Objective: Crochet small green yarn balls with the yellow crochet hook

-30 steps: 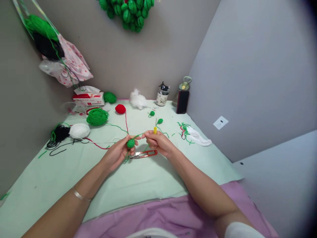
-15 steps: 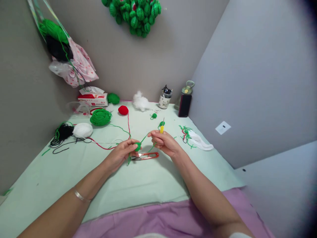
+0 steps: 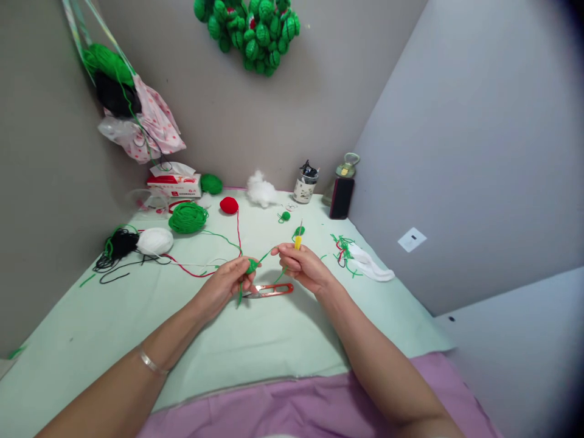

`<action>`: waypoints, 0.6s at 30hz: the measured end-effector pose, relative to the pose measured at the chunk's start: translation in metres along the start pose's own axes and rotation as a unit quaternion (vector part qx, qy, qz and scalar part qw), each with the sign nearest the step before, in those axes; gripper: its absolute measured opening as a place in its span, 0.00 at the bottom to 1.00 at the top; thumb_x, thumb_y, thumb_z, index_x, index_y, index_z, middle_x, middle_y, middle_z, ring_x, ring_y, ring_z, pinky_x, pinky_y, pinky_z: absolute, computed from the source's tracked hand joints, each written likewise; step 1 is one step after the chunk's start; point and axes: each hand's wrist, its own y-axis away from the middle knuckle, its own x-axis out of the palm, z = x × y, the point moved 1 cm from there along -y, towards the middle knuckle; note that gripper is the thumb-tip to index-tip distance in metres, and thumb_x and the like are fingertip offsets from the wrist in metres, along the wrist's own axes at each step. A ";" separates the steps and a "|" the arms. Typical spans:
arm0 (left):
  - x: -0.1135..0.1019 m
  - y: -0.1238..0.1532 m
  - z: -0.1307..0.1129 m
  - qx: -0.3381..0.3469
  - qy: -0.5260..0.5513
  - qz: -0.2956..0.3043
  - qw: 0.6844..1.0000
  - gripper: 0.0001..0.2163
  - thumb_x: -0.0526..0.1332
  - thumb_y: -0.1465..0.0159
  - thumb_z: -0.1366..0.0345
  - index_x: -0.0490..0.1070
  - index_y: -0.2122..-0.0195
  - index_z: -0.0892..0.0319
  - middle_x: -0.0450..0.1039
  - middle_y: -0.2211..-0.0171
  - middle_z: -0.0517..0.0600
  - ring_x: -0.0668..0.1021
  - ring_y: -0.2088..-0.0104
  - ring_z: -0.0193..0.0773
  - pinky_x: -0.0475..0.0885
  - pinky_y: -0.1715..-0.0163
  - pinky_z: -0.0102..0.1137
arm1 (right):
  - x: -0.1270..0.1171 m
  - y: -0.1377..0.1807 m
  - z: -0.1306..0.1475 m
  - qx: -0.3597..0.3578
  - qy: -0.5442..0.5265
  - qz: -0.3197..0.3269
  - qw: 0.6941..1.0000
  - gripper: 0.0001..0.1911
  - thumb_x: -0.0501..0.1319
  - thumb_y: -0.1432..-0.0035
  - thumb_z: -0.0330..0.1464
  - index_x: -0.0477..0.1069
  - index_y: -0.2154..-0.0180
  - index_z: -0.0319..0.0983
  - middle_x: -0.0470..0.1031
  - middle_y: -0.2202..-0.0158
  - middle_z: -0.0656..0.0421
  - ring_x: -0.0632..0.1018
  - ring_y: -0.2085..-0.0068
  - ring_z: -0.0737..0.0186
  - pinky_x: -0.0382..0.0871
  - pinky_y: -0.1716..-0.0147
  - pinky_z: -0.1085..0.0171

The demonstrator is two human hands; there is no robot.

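Note:
My left hand [image 3: 229,278] pinches a small green crochet piece [image 3: 252,266] between thumb and fingers, with a loose green tail hanging below it. From this piece a strand of green yarn [image 3: 266,257] runs taut to my right hand [image 3: 298,263]. Wrapped in the right fingers is a crochet hook [image 3: 298,242] with a yellow handle, its thin metal shaft pointing up. More green yarn trails down beneath that hand. On the table under both hands lies a pair of orange-handled thread snips [image 3: 271,291], the blades partly behind the left fingertips.
Green [image 3: 188,218], red [image 3: 229,205] and white [image 3: 155,241] yarn balls sit left, near black yarn [image 3: 122,243]. Behind are a tissue box [image 3: 176,185], white stuffing [image 3: 261,190], a cup [image 3: 305,187] and a phone [image 3: 342,198]. Yarn scraps [image 3: 345,248] lie right.
The green piece has turned a little in my left fingers and looks flatter. The yarn between my hands is still taut. The whole view has shifted slightly.

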 end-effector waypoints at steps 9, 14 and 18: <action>0.000 0.001 -0.003 -0.011 0.056 -0.024 0.998 0.19 0.64 0.32 0.51 0.76 0.72 0.63 0.63 0.80 0.43 0.66 0.82 0.29 0.73 0.79 0.26 | 0.015 0.000 -0.009 -0.016 0.024 0.004 1.000 0.16 0.70 0.45 0.43 0.74 0.68 0.37 0.51 0.86 0.73 0.47 0.81 0.74 0.38 0.79 0.66; 0.001 0.001 -0.003 -0.006 0.075 0.003 0.997 0.11 0.71 0.36 0.60 0.79 0.61 0.64 0.78 0.63 0.54 0.80 0.66 0.36 0.80 0.61 0.30 | 0.013 0.000 -0.009 -0.028 0.019 -0.004 0.999 0.17 0.71 0.46 0.44 0.73 0.68 0.37 0.51 0.86 0.74 0.47 0.81 0.74 0.39 0.79 0.67; -0.002 0.002 -0.003 0.005 0.071 0.005 0.997 0.12 0.75 0.41 0.62 0.78 0.61 0.63 0.79 0.66 0.51 0.82 0.67 0.37 0.79 0.59 0.31 | 0.012 -0.001 -0.009 -0.030 0.010 -0.010 0.999 0.18 0.72 0.47 0.45 0.74 0.68 0.37 0.50 0.86 0.74 0.46 0.81 0.75 0.38 0.80 0.67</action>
